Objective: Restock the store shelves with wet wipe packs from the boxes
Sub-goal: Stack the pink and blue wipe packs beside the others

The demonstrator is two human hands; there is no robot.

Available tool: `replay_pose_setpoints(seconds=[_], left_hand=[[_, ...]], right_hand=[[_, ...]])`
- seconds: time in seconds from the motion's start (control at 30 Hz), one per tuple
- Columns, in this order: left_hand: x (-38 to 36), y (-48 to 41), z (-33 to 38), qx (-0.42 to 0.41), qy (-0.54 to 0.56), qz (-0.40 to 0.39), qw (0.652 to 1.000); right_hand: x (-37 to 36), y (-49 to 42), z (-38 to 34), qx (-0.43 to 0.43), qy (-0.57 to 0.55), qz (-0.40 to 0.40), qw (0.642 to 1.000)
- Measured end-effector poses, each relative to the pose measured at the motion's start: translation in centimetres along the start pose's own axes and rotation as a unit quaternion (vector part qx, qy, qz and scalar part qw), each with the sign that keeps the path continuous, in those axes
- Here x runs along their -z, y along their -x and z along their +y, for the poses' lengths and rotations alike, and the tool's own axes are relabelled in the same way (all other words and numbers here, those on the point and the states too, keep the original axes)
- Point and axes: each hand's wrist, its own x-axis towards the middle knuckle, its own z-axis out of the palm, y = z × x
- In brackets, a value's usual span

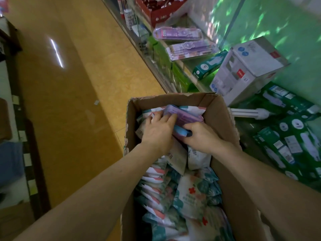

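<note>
Plastic-wrapped purple pack point(184, 117), probably light, squashy and slick, lies on the wet wipe packs point(187, 193) at 12 o'clock in the cardboard box point(224, 129); right hand point(199, 136) curls round its near edge, left hand point(159, 129) presses flat-fingered; best pinched at both ends

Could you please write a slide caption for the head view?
Right hand grips a purple pack, left hand touching it, inside a cardboard box full of wet wipe packs.

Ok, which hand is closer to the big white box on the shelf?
Right. The right hand, gripping the purple pack, sits on the shelf side of the cardboard box, below the white box. The left hand lies beyond it, on the aisle side.
</note>
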Motion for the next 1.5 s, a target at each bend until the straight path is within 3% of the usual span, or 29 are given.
replay_pose_setpoints(seconds=[0.07,0.1,0.2,0.5,0.93,1.2,1.5], left_hand=[[-0.6,-0.4,0.2,0.0,-0.034,-0.039,0.999],[-0.8,-0.4,0.2,-0.002,-0.047,-0.045,0.998],[-1.4,-0.4,0.5,-0.016,-0.068,-0.038,0.997],[-2.1,-0.7,0.6,-0.018,-0.096,-0.037,0.995],[3.7,3.6,1.9,0.04,-0.122,-0.009,0.992],[12.5,9.9,3.5,0.085,-0.116,0.011,0.99],[22.9,19.8,4.0,0.162,-0.137,0.089,0.973]], right_hand=[[1.0,-0.1,-0.2,0.019,-0.005,-0.078,0.997],[1.4,-0.5,-0.3,0.015,0.004,-0.075,0.997],[2.0,-2.3,-0.8,-0.006,0.084,0.042,0.996],[-1.1,-4.6,-1.0,-0.044,0.252,0.096,0.962],[3.4,3.8,-1.2,-0.031,0.154,0.148,0.976],[8.2,10.0,-6.1,0.057,0.142,0.164,0.975],[13.9,16.6,-16.2,0.194,0.154,0.195,0.949]])
